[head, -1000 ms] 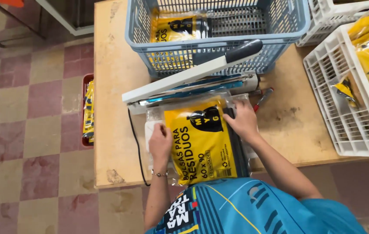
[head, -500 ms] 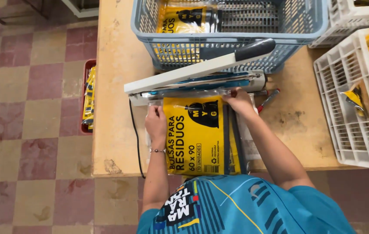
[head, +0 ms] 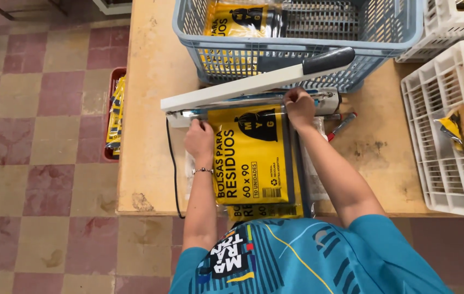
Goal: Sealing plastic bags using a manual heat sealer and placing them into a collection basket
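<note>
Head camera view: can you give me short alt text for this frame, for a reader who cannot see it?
A person's left hand and right hand press the top edge of a yellow packet under the raised arm of a white sealer on a wooden table. A blue basket holding a similar packet stands behind it, and white crates sit at the right.

Single head-worn camera, looking steeply down from above the person's shoulders; close range over the desk, with tiled floor visible at frame left
</note>
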